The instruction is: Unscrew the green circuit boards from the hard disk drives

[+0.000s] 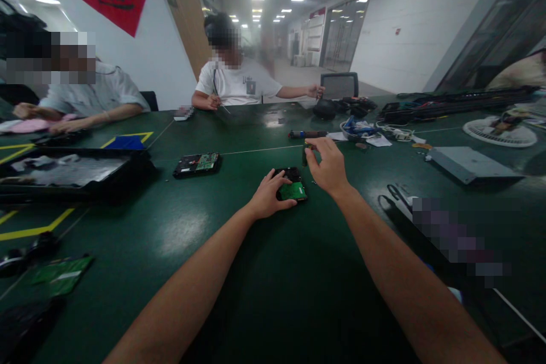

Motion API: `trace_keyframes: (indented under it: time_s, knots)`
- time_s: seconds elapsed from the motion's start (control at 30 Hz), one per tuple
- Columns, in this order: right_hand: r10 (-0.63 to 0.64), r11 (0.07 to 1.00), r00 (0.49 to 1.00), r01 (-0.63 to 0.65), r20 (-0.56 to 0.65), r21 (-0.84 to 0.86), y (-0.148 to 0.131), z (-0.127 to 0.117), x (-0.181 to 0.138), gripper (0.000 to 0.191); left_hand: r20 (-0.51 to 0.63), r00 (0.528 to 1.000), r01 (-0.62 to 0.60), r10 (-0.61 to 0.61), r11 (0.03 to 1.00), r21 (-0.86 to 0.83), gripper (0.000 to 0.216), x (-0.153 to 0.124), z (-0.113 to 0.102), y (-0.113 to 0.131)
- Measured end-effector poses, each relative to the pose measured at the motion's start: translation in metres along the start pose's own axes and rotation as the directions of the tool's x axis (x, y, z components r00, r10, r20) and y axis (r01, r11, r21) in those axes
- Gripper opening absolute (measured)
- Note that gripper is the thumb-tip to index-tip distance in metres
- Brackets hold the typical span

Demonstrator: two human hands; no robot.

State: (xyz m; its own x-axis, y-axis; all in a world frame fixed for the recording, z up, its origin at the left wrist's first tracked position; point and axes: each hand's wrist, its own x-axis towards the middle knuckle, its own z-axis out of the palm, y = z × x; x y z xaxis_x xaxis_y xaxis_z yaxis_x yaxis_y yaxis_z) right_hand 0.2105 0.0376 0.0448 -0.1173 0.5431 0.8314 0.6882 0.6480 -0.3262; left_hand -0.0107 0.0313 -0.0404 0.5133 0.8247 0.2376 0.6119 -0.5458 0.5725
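A hard drive [293,189] with a green circuit board and dark casing lies on the green table in front of me. My left hand [273,195] grips it from the left, fingers over its top and thumb along its near edge. Just beyond its right side, my right hand [327,164] is raised with thumb and fingers pinched around a short dark rod [304,156], held roughly upright. The rod's exact kind is hard to make out. A few tiny bits lie on the table below that hand.
A second hard drive [197,164] lies at left, near a large black tray [72,173]. Behind my right hand are a dark screwdriver-like tool [307,134] and a bowl of blue bits [358,128]. A grey metal box [473,164] stands right. Two people sit across.
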Motion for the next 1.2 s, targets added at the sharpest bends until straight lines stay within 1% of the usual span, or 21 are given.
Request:
trace_keyframes:
  time_s: [0.1, 0.23, 0.47, 0.57, 0.67, 0.87, 1.07, 1.2]
  knots:
    - [0.034, 0.999, 0.999, -0.034, -0.013, 0.011, 0.0021, 0.0013, -0.0008, 0.017, -0.001, 1.000, 0.000, 0.000, 1.000, 0.006, 0.069, -0.0001, 0.0003, -0.0005]
    - [0.098, 0.994, 0.995, -0.098, 0.005, 0.051, 0.0065, 0.0035, -0.0018, 0.019, -0.003, 1.000, -0.003, 0.003, 1.000, 0.020, 0.069, -0.0001, -0.0005, 0.0003]
    - [0.019, 0.999, 1.000, -0.020, 0.008, 0.035, 0.0018, 0.0011, -0.0002, 0.021, 0.008, 1.000, 0.001, -0.002, 1.000, 0.017, 0.069, -0.0005, -0.0034, 0.0038]
    - [0.048, 0.998, 0.999, -0.048, -0.007, 0.043, 0.0036, 0.0023, -0.0013, 0.020, 0.011, 1.000, 0.004, -0.004, 1.000, 0.018, 0.069, -0.0009, -0.0042, 0.0050]
    - [0.092, 0.994, 0.996, -0.092, 0.003, 0.067, 0.0047, 0.0027, -0.0019, 0.020, 0.007, 1.000, 0.000, 0.000, 1.000, 0.018, 0.069, -0.0008, -0.0044, 0.0056]
    - [0.034, 0.999, 0.999, -0.035, 0.017, 0.035, -0.0001, 0.0002, -0.0002, 0.019, 0.010, 1.000, 0.001, -0.001, 1.000, 0.009, 0.068, -0.0002, -0.0037, 0.0043]
    - [0.103, 0.992, 0.995, -0.103, 0.001, 0.075, 0.0036, 0.0029, -0.0013, 0.018, -0.003, 1.000, -0.009, 0.009, 1.000, 0.008, 0.069, 0.0004, -0.0011, 0.0012]
    - [0.068, 0.996, 0.998, -0.068, 0.010, 0.065, -0.0001, 0.0016, -0.0004, 0.015, -0.002, 1.000, -0.008, 0.008, 1.000, 0.017, 0.069, 0.0002, -0.0013, 0.0016]
